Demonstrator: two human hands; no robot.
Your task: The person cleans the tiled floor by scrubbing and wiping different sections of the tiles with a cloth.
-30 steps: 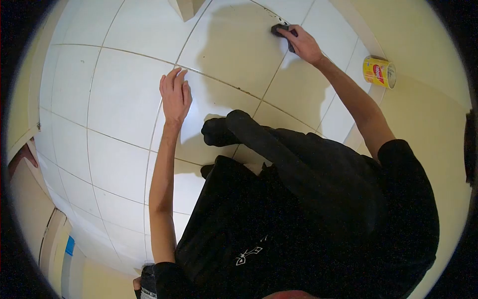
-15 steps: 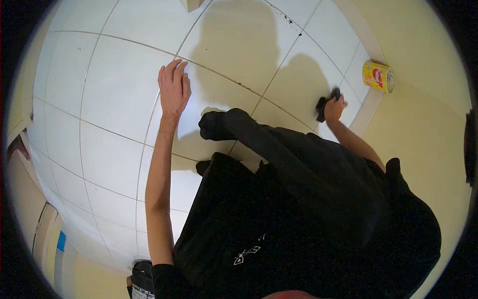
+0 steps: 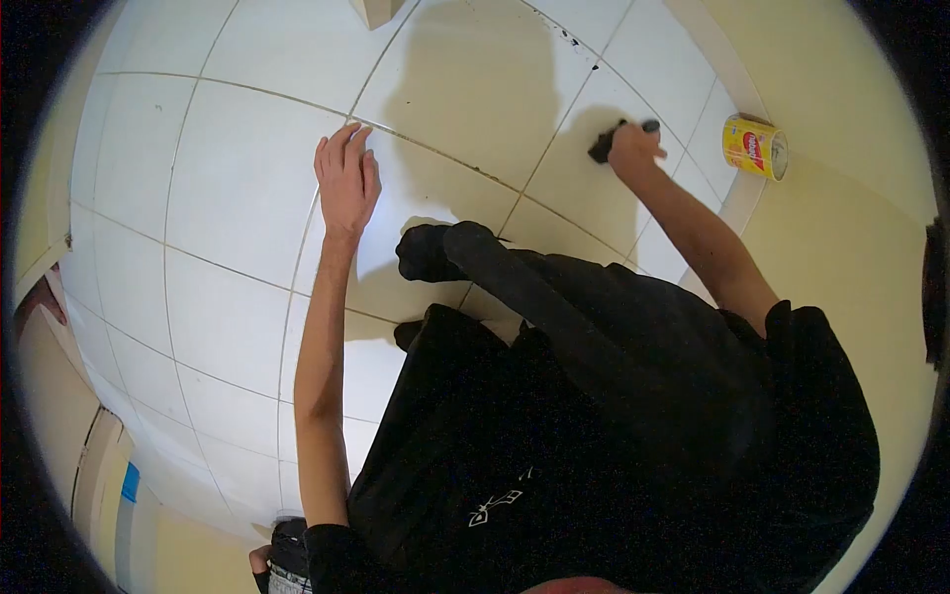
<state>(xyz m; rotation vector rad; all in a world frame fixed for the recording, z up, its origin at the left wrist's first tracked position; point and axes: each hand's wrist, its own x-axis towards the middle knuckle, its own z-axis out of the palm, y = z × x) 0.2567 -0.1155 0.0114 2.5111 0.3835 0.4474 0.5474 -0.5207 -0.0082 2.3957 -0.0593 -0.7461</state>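
The head camera looks straight down on a person in black clothes who crouches on a floor of large white glazed tiles (image 3: 228,188) with thin dark grout lines.

The left hand (image 3: 346,183) lies flat on the tiles, palm down, the fingers stretched forward and kept close to each other, the fingertips just at a grout line. It holds nothing; the arm goes straight down from the shoulder to the floor.

The right hand (image 3: 631,148) is stretched far forward and to the right. Its fingers are curled tightly around a small dark scrubbing pad or cloth (image 3: 602,148), which sticks out at the left side of the fist and is pressed on a white tile. A short dark end also shows at the top of the fist; whether it is part of the same thing I cannot tell. The pad is on the tile just beside a diagonal grout line, near the pale skirting strip of the wall.

A yellow cylindrical tin with a red label (image 3: 754,147) lies on its side close to the cream wall (image 3: 841,109), a little to the right of the right hand and not touching it. Its round end faces to the right; what is inside cannot be seen, and whether it is closed cannot be told.

A few small dark specks (image 3: 566,38) sit along the grout line further up, above the right hand.
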